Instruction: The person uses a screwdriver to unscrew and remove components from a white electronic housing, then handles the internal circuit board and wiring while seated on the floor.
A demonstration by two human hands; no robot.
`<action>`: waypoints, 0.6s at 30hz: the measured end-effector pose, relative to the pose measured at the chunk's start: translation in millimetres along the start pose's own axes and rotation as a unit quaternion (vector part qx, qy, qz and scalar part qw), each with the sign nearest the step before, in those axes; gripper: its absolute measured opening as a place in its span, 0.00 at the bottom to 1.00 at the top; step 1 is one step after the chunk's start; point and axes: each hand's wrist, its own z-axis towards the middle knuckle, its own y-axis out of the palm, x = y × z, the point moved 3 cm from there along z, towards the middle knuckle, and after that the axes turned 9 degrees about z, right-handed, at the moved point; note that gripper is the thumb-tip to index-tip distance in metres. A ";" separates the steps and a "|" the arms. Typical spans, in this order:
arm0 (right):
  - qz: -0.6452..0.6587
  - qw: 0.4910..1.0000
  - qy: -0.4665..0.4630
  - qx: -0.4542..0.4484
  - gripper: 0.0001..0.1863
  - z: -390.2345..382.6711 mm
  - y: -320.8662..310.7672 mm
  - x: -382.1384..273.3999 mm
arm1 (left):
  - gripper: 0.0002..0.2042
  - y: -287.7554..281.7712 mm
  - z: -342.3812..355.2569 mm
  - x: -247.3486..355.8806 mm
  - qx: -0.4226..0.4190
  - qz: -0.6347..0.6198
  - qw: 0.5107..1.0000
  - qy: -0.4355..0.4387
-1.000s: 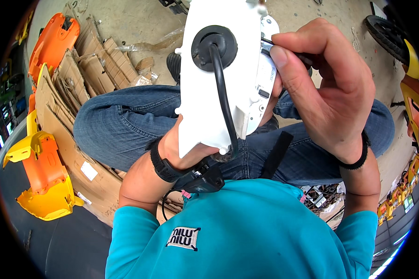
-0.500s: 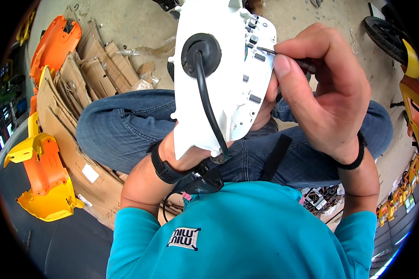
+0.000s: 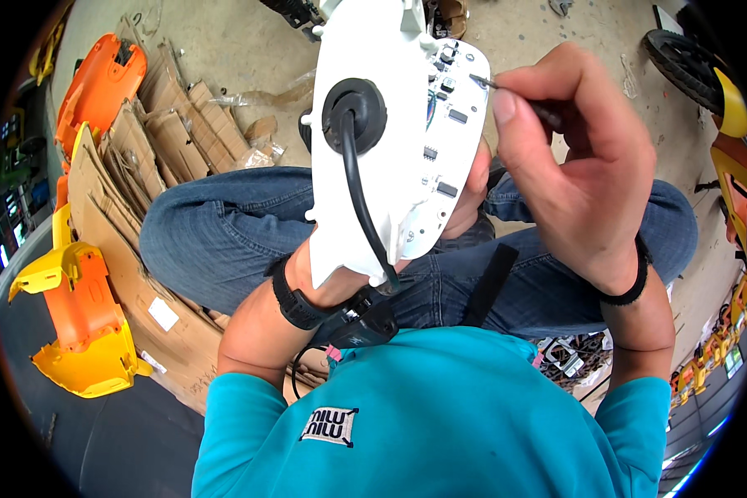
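My left hand (image 3: 465,207) grips a white plastic housing (image 3: 349,212) from underneath, fingers showing past its right side. A black rubber grommet (image 3: 353,116) with a thick black cable sits on the housing's face. Along the right side lies a white circuit board (image 3: 452,100) with black chips and small coloured wires. My right hand (image 3: 581,166) is closed, pinching a thin dark tool (image 3: 548,112) between thumb and index finger. The tool's tip is at the upper right part of the board; whether it touches cannot tell.
Flattened cardboard (image 3: 174,137) lies at left, with orange plastic shells (image 3: 89,83) and yellow-and-orange pieces (image 3: 83,349). A black tyre (image 3: 676,66) and yellow parts (image 3: 734,116) stand at right. My crossed legs (image 3: 207,232) are under the housing. Tangled dark parts (image 3: 573,357) lie by my right knee.
The housing has shifted left and downward and turned, showing more of the board's face. The tool tip in my right hand now sits higher on the board, relative to its chips.
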 end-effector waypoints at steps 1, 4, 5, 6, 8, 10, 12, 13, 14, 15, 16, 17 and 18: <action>-0.002 1.000 0.004 -0.013 0.06 2.1 -3.2 -1.3 | 0.14 -2.7 1.1 -2.8 0.003 -0.001 1.000 -0.003; -0.051 0.994 -0.008 -0.097 0.06 12.0 -10.4 -12.1 | 0.14 -15.8 3.0 -15.0 0.017 -0.018 1.000 -0.013; -0.065 0.990 -0.012 -0.122 0.05 14.0 -11.4 -14.6 | 0.14 -17.4 2.5 -17.5 0.020 -0.023 0.999 -0.017; -0.059 0.990 -0.006 -0.129 0.05 13.4 -11.6 -15.5 | 0.14 -19.1 2.1 -19.1 0.023 -0.026 0.999 -0.022; -0.049 0.990 0.005 -0.134 0.05 12.9 -12.2 -17.7 | 0.14 -20.6 1.1 -20.2 0.026 -0.026 0.999 -0.028; -0.039 0.991 0.016 -0.129 0.05 12.3 -12.8 -19.9 | 0.14 -20.0 1.7 -20.4 0.024 -0.026 0.999 -0.034; -0.022 0.991 0.028 -0.128 0.05 11.2 -11.8 -21.3 | 0.14 -19.6 0.6 -20.3 0.027 -0.023 0.999 -0.035; -0.017 0.991 0.031 -0.127 0.05 11.2 -11.6 -22.4 | 0.14 -19.4 0.4 -19.8 0.028 -0.020 0.999 -0.035; -0.015 0.992 0.032 -0.125 0.05 11.8 -11.9 -23.0 | 0.14 -19.3 0.9 -19.7 0.027 -0.017 0.999 -0.035; -0.013 0.992 0.035 -0.122 0.05 12.1 -12.2 -23.5 | 0.14 -20.2 1.0 -19.7 0.028 -0.015 0.999 -0.035; -0.013 0.992 0.037 -0.121 0.05 12.4 -12.6 -23.6 | 0.14 -19.9 1.4 -19.1 0.028 -0.012 0.999 -0.035; -0.012 0.992 0.038 -0.118 0.05 13.4 -13.5 -23.8 | 0.14 -19.3 1.3 -18.9 0.027 -0.007 0.999 -0.036; -0.019 0.993 0.032 -0.116 0.05 14.5 -14.5 -24.1 | 0.14 -18.3 1.3 -17.5 0.028 -0.001 0.999 -0.035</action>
